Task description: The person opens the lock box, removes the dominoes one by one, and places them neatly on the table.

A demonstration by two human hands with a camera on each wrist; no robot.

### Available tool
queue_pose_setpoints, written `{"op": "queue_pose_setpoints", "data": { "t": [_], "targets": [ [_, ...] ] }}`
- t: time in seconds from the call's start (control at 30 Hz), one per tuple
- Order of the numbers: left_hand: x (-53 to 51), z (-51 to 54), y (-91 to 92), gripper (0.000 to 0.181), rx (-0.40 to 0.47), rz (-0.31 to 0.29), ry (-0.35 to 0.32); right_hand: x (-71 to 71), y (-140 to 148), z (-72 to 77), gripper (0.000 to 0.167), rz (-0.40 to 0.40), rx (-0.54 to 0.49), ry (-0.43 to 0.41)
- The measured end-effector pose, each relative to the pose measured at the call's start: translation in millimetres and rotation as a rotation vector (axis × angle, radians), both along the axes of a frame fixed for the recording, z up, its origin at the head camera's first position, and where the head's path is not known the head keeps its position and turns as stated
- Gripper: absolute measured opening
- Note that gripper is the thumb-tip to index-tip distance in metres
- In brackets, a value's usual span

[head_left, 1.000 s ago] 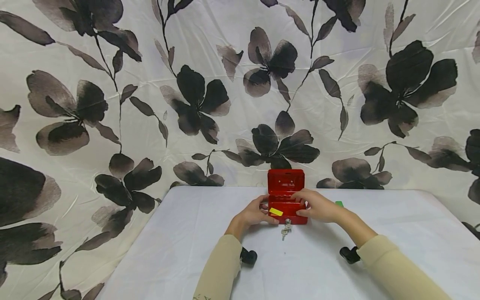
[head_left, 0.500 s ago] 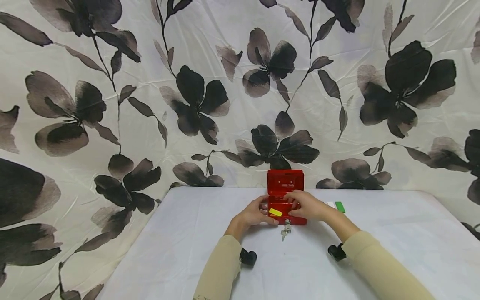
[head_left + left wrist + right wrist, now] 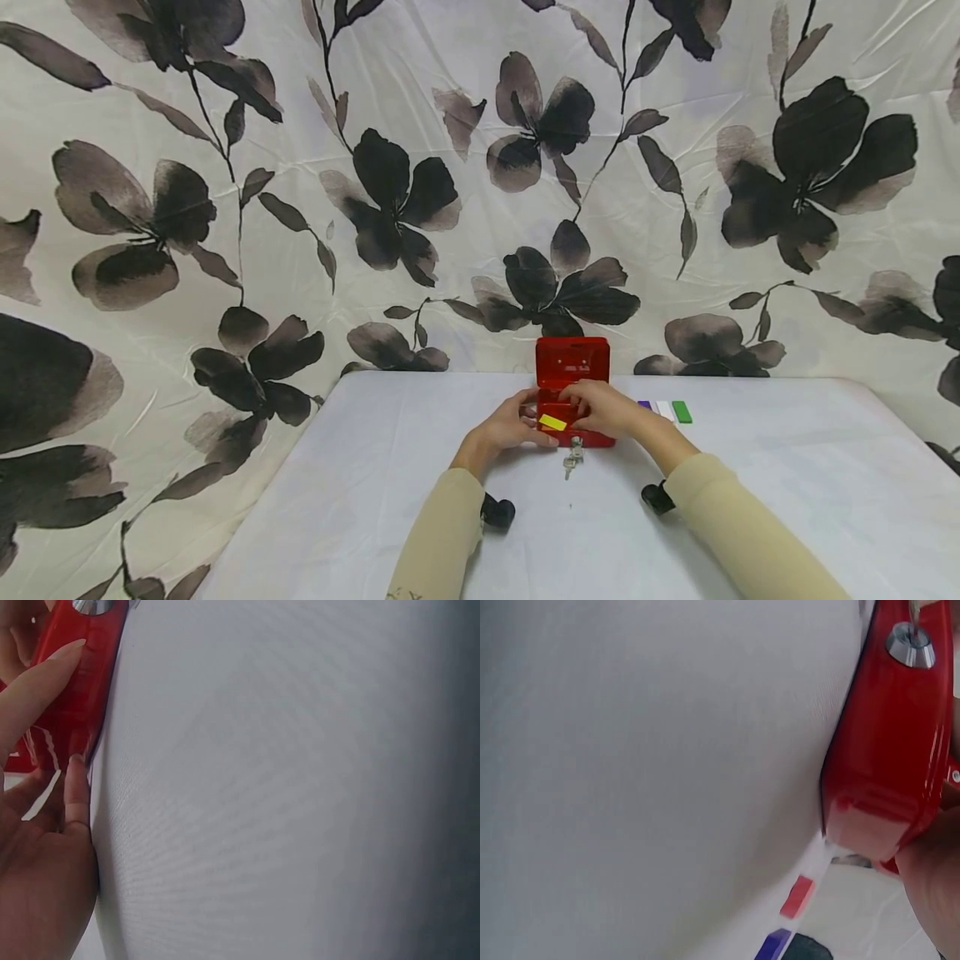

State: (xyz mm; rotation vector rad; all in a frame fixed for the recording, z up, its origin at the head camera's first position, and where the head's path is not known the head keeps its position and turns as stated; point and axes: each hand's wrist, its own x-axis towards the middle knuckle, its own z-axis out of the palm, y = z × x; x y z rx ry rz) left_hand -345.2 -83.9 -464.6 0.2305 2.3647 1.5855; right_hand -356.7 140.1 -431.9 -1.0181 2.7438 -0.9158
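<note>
A red metal cash box [image 3: 592,438] stands at the table's far side with its lid [image 3: 572,360] raised. My left hand [image 3: 504,423] grips its left side, thumb on the front wall and fingers along the side. Over the right part of the box is my right hand [image 3: 606,410], fingers bent down into it; whether they pinch anything is hidden. A yellow block [image 3: 553,422] shows inside, left of the right fingertips. Keys [image 3: 570,460] hang from the front lock, whose metal cylinder [image 3: 910,645] shows in the right wrist view.
Right of the box lie a green block [image 3: 682,412], a white block [image 3: 664,410] and a purple-blue block [image 3: 644,405], partly hidden. The right wrist view adds a red block [image 3: 797,897]. A floral cloth [image 3: 420,333] hangs behind the white table [image 3: 375,467].
My right hand has moved left inside the box, toward the yellow block. The green, white and purple-blue blocks have come into sight behind the right arm. My left hand has stayed put.
</note>
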Motion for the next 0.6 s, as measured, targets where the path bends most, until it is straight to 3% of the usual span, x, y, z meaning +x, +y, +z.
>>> {"op": "queue_pose_setpoints", "data": {
  "t": [0.6],
  "targets": [
    [0.7,1.1,-1.0,0.095,-0.031,-0.003,-0.002,-8.3,-15,-4.5,0.040,-0.036,0.062,-0.002]
  ]
}}
